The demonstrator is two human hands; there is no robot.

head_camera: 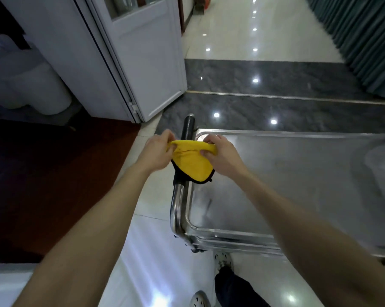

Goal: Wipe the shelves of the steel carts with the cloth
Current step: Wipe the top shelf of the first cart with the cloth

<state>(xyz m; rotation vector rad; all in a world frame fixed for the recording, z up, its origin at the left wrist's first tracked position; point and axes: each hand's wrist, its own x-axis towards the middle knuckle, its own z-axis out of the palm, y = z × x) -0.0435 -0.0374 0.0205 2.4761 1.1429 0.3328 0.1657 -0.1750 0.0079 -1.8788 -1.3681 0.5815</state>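
Two pale perforated shoes [222,261] show at the bottom edge beneath you, with one dark trouser leg [233,289] over them, on glossy white floor tiles [147,251]. Both of your bare forearms reach forward from the lower corners. One steel cart [231,238] stands just ahead of your feet. Its top shelf [298,173] is a shallow tray with a raised rim, and its one tubular handle [178,202] runs along the left end, capped by a black grip [187,125].

You hold one yellow cloth [192,161], edged in dark trim, above that handle at the shelf's left end. Your left hand [158,149] has its fingers curled, pinching the cloth's upper left corner. Your right hand [220,151] is curled the same way, pinching the upper right corner. The top edge is pulled taut between them and the rest hangs to a point. Whether it touches the handle cannot be told.

Beyond, one white door [142,63] stands open on the left, beside a red-brown floor [54,162]. One dark stone strip [275,85] crosses the floor, and one teal curtain [368,41] hangs far right.
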